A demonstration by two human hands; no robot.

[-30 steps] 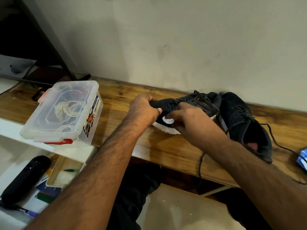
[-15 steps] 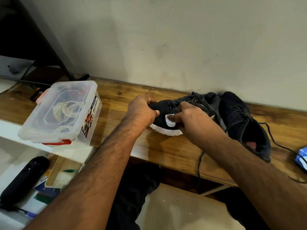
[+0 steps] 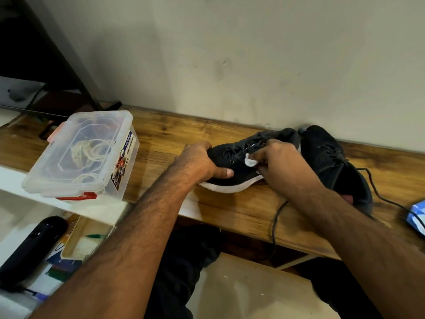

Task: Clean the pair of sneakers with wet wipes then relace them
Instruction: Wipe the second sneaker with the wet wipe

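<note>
**Sneakers on worktop, one under wipe**

Wooden worktop [image 3: 230,210], against wall. Clear lidded box [image 3: 80,155], left end. Second sneaker [image 3: 331,162], on its side, right. First sneaker [image 3: 239,166], black, white sole, centre. Left hand [image 3: 197,164]: grip curled round its toe. Right hand [image 3: 282,162]: grip pinching white wet wipe [image 3: 250,160] against the laces. Blue pack [image 3: 416,215], right edge.

Both my forearms reach forward and converge. My left hand [image 3: 197,163] curls over the sneaker [image 3: 239,166] toe, thumb along its near side, gripping it. My right hand [image 3: 280,162] sits just beside it, knuckles up, fingers [image 3: 259,155] bunched and pinching a white wipe [image 3: 250,161] against the laces.
</note>
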